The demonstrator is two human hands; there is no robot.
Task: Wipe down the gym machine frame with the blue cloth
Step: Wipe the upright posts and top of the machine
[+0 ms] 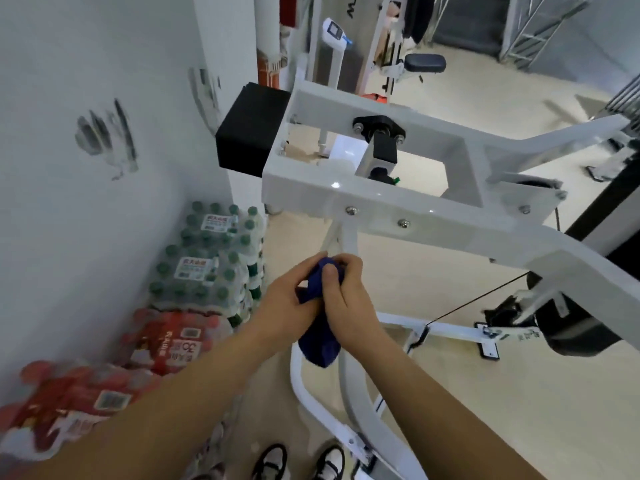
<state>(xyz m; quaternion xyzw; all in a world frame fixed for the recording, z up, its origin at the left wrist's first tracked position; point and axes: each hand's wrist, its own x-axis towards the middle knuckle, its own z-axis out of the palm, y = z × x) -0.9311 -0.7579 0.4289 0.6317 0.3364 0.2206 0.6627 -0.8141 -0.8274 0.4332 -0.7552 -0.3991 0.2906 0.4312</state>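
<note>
The left hand (287, 301) and right hand (348, 296) both curl round the bunched cloth (320, 344), held near the frame (381, 202) upright beyond the fingertips. Risk: a wadded cloth offers little wiping face and may slip when one hand releases. Its long axis runs downward from the grip, tail hanging free below.

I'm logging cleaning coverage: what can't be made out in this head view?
Head view: bunched dark blue cloth, middle covered by the left hand and right hand.
Head view: white metal machine frame, upright tube hidden behind both hands; cloth contact unclear.
Head view: red shrink-wrapped bottle packs, labels blurred.
Head view: black-and-white shoes, cut by bottom edge.
</note>
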